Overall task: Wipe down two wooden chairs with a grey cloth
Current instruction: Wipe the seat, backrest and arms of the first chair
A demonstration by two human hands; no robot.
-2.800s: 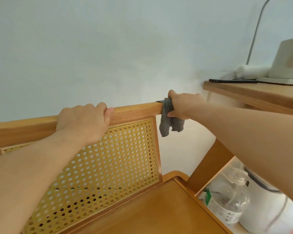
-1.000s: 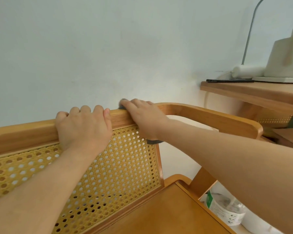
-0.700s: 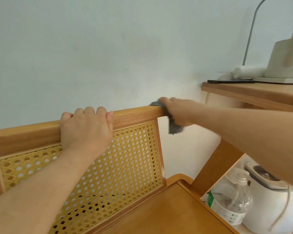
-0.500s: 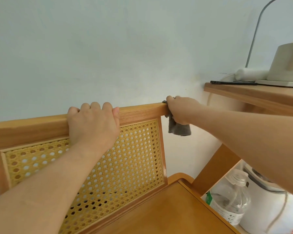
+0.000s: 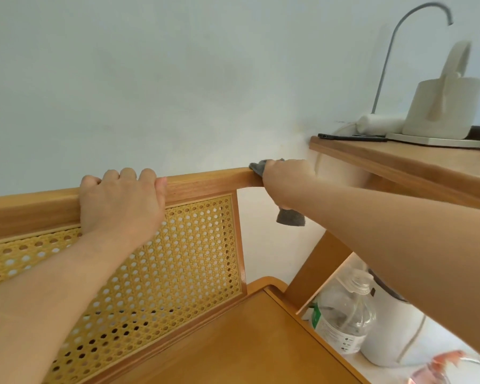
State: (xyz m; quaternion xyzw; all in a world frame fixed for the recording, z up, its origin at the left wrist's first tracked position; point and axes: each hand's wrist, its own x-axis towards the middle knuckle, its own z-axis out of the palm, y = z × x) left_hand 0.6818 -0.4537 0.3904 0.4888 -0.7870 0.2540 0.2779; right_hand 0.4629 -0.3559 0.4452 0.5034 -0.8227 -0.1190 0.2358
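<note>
A wooden chair (image 5: 205, 184) with a yellow cane back panel and a wooden seat fills the lower left, its back against a pale wall. My left hand (image 5: 119, 206) grips the chair's top rail from the front, fingers curled over it. My right hand (image 5: 286, 176) presses a grey cloth (image 5: 290, 217) onto the right end of the top rail. One end of the cloth pokes out above the rail and the other hangs below my wrist. Only one chair is in view.
A wooden table (image 5: 399, 162) stands to the right, close to the chair, carrying a cream kettle (image 5: 444, 106), a dark flat object and a white roll. Under it sit a clear plastic bottle (image 5: 344, 317) and a white appliance (image 5: 394, 328).
My right hand slid the cloth along the top rail between the middle and the right end; now it sits on top of the rail's right end. My left hand kept its grip.
</note>
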